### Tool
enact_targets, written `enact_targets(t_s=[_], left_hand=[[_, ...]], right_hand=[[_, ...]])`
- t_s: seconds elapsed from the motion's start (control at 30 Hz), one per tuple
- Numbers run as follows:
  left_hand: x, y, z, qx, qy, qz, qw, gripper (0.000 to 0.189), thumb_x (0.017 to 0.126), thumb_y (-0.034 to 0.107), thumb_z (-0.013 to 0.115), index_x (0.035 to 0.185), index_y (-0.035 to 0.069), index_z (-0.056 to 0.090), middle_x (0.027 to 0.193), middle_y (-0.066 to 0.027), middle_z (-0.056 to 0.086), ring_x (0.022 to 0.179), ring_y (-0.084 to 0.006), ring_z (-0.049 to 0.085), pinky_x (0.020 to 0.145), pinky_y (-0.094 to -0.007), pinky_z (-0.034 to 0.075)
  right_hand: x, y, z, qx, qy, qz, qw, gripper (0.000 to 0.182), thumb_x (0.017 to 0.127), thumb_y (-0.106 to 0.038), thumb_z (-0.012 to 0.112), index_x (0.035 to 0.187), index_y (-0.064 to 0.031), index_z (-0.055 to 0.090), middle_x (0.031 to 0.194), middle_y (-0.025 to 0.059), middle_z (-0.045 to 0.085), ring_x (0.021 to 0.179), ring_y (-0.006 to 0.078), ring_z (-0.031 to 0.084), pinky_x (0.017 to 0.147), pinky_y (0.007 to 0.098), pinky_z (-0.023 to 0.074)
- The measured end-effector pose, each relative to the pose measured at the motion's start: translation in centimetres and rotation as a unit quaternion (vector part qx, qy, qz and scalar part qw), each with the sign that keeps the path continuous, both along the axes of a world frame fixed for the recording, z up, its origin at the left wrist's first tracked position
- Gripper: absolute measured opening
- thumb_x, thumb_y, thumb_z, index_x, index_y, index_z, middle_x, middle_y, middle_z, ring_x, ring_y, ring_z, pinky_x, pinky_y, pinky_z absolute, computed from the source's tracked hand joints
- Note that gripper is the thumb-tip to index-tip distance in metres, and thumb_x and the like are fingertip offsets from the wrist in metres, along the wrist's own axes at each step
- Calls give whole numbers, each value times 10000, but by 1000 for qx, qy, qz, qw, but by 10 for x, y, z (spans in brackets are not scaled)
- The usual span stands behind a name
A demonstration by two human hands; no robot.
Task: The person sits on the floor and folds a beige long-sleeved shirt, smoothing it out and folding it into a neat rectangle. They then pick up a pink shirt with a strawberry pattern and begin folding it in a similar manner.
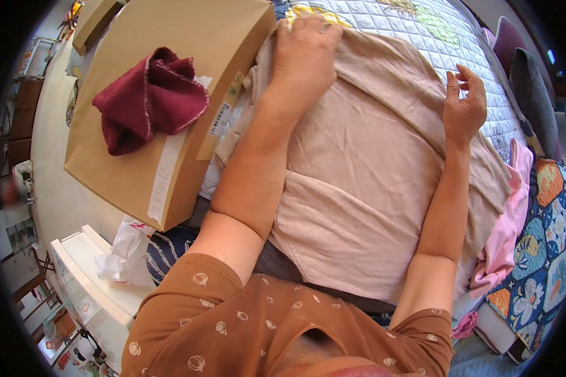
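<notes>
A beige knitted garment with ribbed cuffs lies spread before me on a quilted bedcover, its lower part showing a lighter layer with a fold across it. My left hand rests palm down on its top edge, fingers bent over the fabric; whether they pinch it is hidden. Over the garment's right side, my right hand is raised with fingers loosely curled and apart, holding nothing. A crumpled maroon cloth with frayed pale edges lies on a brown cardboard box, left of my left forearm.
The white quilted bedcover extends beyond the garment. Pink fabric and a blue patterned quilt lie at the right. Left of me are a white plastic bag and a pale drawer unit. Dark cushions stand at the upper right.
</notes>
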State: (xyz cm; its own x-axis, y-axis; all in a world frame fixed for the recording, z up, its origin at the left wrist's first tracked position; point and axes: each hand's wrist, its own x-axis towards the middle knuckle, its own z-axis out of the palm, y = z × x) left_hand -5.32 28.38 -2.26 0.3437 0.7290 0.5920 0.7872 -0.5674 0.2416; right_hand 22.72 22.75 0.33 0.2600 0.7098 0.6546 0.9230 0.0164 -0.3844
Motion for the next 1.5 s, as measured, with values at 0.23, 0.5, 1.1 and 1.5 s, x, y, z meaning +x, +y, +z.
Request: enact_targets(t_s=[0.23,0.5,1.1,1.5], left_hand=[[-14,0,13,-85,68,20,994,446,833,7,532,1272,41,603,1318,-134,595,1278,-308,499,1105,-430,340],[15,-20,-5,-127,95,-152,975,615,870,241,660,1421,46,469,1529,-141,392,1468,-273,274,1196,-518,181],[15,-11,-31,-124,74,-76,987,826,855,647,539,1514,177,376,1594,-88,299,1500,-250,193,1187,-584,-13],[0,-49,-8,-313,182,-80,929,804,908,693,420,1555,240,272,1640,-109,142,1518,-296,80,1196,-561,39]], right_hand=[[4,5,-37,-204,-236,65,948,656,969,-594,427,1487,-192,418,1550,48,384,1473,235,262,1185,516,140],[-40,5,-37,-205,-266,170,926,669,949,-604,454,1503,-233,394,1581,15,334,1485,221,237,1208,477,139],[-33,16,-51,-167,-228,162,945,580,946,-443,525,1482,-244,432,1549,-3,393,1458,232,301,1195,466,173],[-75,-46,-34,-436,-51,93,894,740,966,-596,412,1551,-165,271,1629,115,188,1507,294,152,1186,550,144]])
